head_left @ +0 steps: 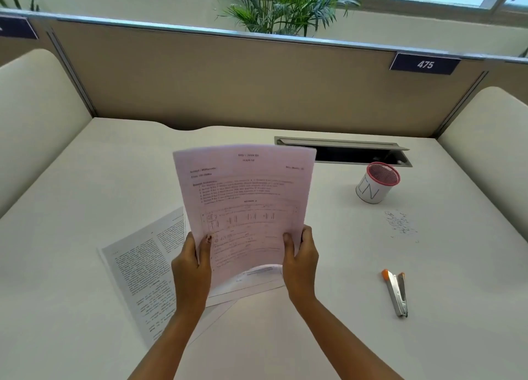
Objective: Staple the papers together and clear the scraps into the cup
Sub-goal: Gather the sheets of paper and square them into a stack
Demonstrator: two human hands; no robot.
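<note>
A sheaf of printed papers point(243, 205) is being held upright above the white desk point(85, 308), its lower edge bowing toward the camera. The left hand point(192, 268) is being closed on the sheaf's lower left edge, thumb on the printed face; the right hand point(300, 258) is being closed on the lower right edge in the same manner. More printed sheets point(143, 268) are lying flat on the desk under and to the left of the held sheaf, partly hidden by it. A stapler point(396, 292) with an orange tip is lying near the right side of the desk, untouched. Small scraps point(400, 222) are being left scattered between the stapler and a pink-rimmed mesh cup point(376, 183), which is standing upright farther back, beside an open cable slot point(343, 151).
</note>
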